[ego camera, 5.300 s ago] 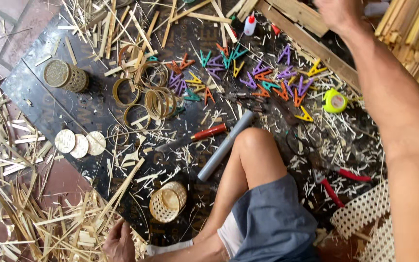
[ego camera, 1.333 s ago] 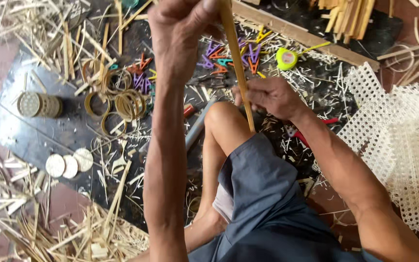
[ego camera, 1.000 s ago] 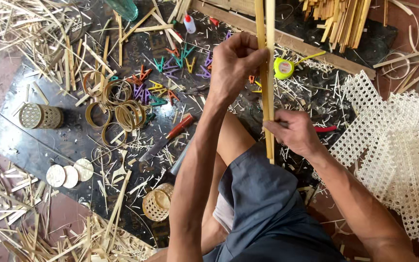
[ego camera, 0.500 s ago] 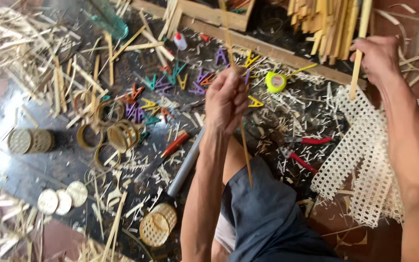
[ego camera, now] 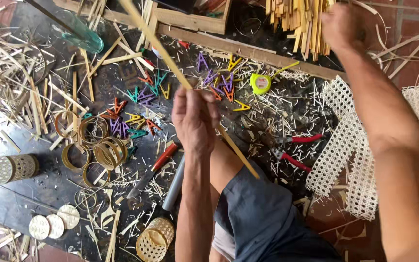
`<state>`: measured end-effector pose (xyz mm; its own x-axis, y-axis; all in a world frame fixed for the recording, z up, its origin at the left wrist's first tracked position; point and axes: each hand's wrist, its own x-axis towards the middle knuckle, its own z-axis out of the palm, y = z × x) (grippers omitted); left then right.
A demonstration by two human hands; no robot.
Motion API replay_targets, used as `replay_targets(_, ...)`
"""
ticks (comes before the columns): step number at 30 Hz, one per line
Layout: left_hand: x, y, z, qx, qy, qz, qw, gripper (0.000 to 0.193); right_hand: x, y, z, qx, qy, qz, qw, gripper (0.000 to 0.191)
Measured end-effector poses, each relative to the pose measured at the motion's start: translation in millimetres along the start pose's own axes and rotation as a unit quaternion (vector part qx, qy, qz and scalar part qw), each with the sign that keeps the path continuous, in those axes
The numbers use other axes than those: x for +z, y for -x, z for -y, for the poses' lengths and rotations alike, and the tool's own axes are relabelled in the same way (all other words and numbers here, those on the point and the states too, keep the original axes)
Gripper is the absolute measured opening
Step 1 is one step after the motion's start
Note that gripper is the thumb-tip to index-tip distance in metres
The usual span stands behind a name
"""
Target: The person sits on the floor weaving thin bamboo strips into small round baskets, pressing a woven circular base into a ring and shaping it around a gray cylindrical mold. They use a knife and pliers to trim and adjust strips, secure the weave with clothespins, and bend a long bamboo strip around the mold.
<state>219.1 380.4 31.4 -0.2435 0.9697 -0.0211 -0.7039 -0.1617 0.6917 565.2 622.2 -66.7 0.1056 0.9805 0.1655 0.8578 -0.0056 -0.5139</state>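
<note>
Over a dark floor mat (ego camera: 35, 194) strewn with shavings: left hand (ego camera: 196, 119) raised mid-frame, grip pinched around a long bamboo strip (ego camera: 158, 46) that slants from the upper left edge down past the fingers to a lower end above a bent knee in grey shorts (ego camera: 263, 213). Right hand (ego camera: 343, 24) up at the top right, fist closed beside a bundle of bamboo slats (ego camera: 297, 19); whether anything sits inside that grip cannot be told, blurred as it is.

Beneath the strip, scattered coloured clips (ego camera: 144, 94) in purple, orange, green and yellow, spread across the mat from centre-left to upper centre. Near them, a yellow tape measure (ego camera: 261, 83) with its tape drawn out a little. Just right of the knee, red-handled shears (ego camera: 292, 148) lying on the mat, beside a sheet of open cane webbing (ego camera: 345, 140) that reaches toward the right edge.

Left of the forearm: a red-handled knife (ego camera: 158, 162), a grey metal tube (ego camera: 173, 184), a cluster of bamboo rings (ego camera: 95, 148) partly overlapping. Further left, a small woven cylinder (ego camera: 13, 167) on its side; at the bottom, a woven cup (ego camera: 155, 238) and three round woven discs (ego camera: 54, 221) touching in a row. Along the top, a wooden frame (ego camera: 195, 22) and a long wooden batten (ego camera: 248, 51) running across
</note>
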Motion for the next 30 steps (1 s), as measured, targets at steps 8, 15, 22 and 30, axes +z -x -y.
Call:
replay_targets(8, -7.5, -7.4, -30.4, -0.01, -0.013, -0.02, 1.0, 0.026, 27.3, -7.3, 46.4, 0.194, -0.237, 0.132, 0.943, 0.017)
replay_targets(15, -15.7, -22.5, -10.6, -0.031, -0.093, -0.068, 0.993, 0.028, -58.2, 144.2, 110.6, 0.094, -0.5, 0.172, 0.844, 0.016)
replay_targets(22, 3.9, -38.7, 21.5, -0.054, -0.038, -0.058, 0.996, 0.033, -43.6, 321.9, 176.2, -0.154, -0.273, 0.121, 0.942, 0.029)
replay_targets(30, 20.7, -24.1, 2.3, 0.081, -0.112, -0.077, 0.987, 0.029, -52.5, 328.7, 209.9, -0.279, -0.181, 0.108, 0.937, 0.035)
